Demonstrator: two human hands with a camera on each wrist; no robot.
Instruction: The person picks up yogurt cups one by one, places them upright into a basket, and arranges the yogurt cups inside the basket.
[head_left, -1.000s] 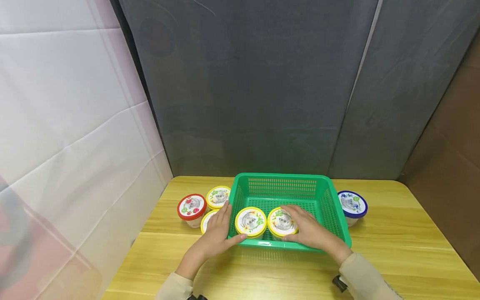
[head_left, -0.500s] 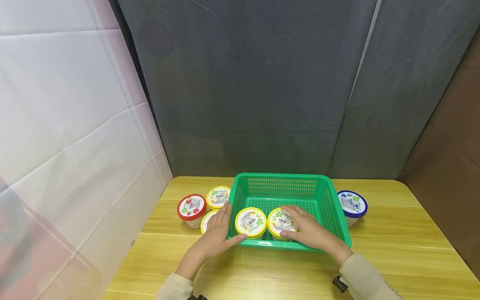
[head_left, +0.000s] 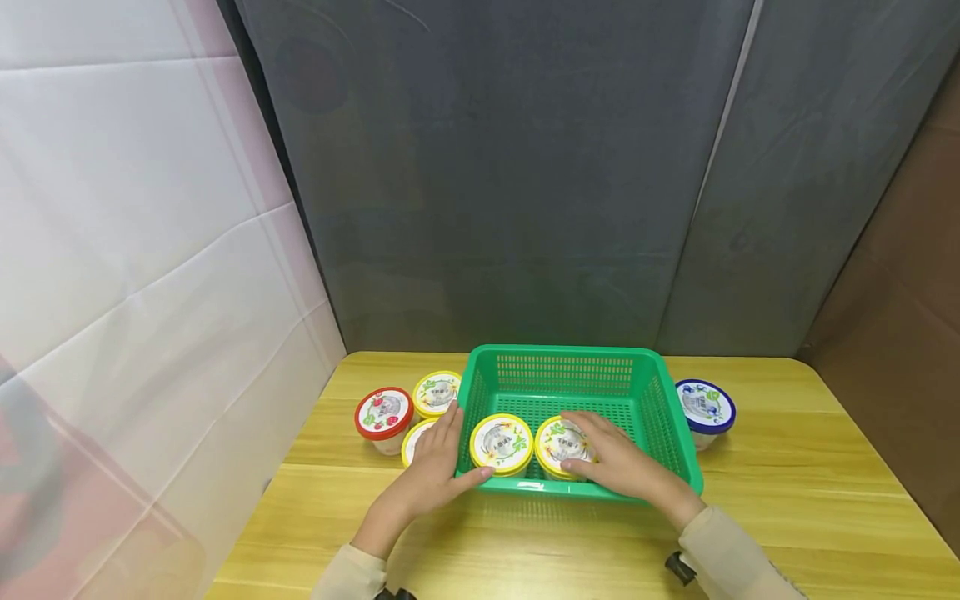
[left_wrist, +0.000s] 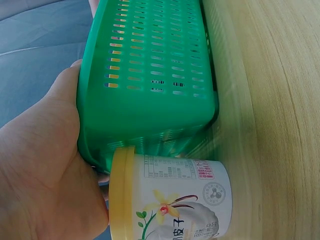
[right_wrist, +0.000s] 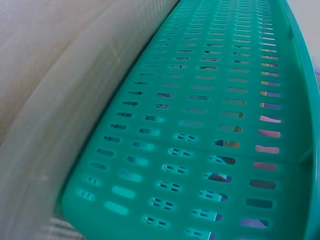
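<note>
A green plastic basket (head_left: pixel 570 490) stands on the wooden table. Two yogurt cups with yellow lids, a left one (head_left: pixel 501 444) and a right one (head_left: pixel 561 442), stand side by side at its front. My right hand (head_left: pixel 618 458) reaches over the front rim and grips the right cup, thumb on the near part of its lid and fingers at the far side. My left hand (head_left: pixel 435 467) rests on the basket's front left corner, fingers straight along the side, thumb over the front rim. In the left wrist view, another yellow-lidded yogurt cup (left_wrist: pixel 182 200) stands beside the basket below this hand.
Left of the basket are a red-lidded yogurt cup (head_left: pixel 384 415) and a yellow-lidded one (head_left: pixel 435 393) behind the one by my left hand. A blue-lidded cup (head_left: pixel 705 407) stands close to the basket's right side. A grey curtain (head_left: pixel 480 183) hangs behind the table.
My right thumb has shifted slightly inward, from the front edge of the right cup's lid onto its top. The left hand, basket and cups stay where they were.
</note>
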